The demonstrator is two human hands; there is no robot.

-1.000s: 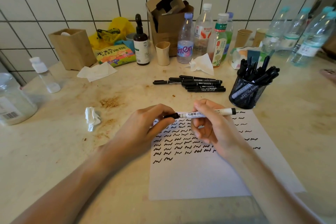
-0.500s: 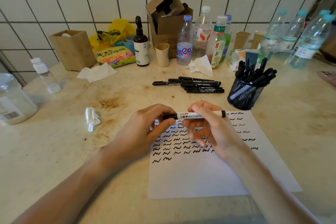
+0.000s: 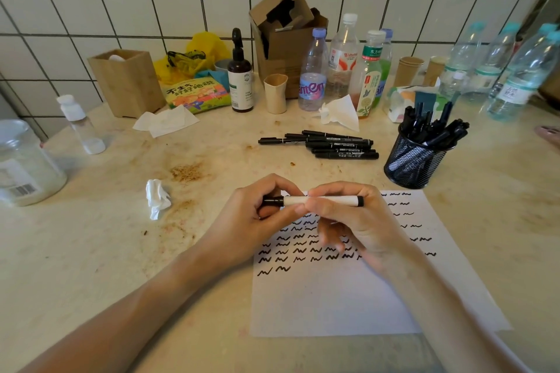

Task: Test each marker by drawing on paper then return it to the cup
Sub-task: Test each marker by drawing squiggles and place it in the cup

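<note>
Both hands were on one white marker [image 3: 322, 201], held level just above the top edge of the paper [image 3: 333, 303]. The left hand [image 3: 251, 221] had its thumb and fingers curled round the black cap end on the left, and the right hand [image 3: 360, 221] pinched the white barrel near the middle, with its other fingers curled loosely underneath. The cap looked seated on the barrel, though I couldn't tell if it was fully clicked on.

The paper lay flat on the table [image 3: 91, 251] under the hands and was covered in rows of little black squiggles across its upper half, the lower half blank. The black mesh cup [image 3: 415, 165] stood just past the paper's top right corner, packed with black markers poking out at angles. A loose pile of black markers [image 3: 330, 147] lay on the table behind the hands, to the left of the cup.

Rest of the table was pretty messy: a crumpled tissue [image 3: 156, 197] left of the hands, a brown pump bottle [image 3: 240, 76], an open cardboard box [image 3: 285, 33] against the tiled wall, a bunch of plastic bottles [image 3: 342, 60] beside it, and a wooden box [image 3: 127, 82] further left.
</note>
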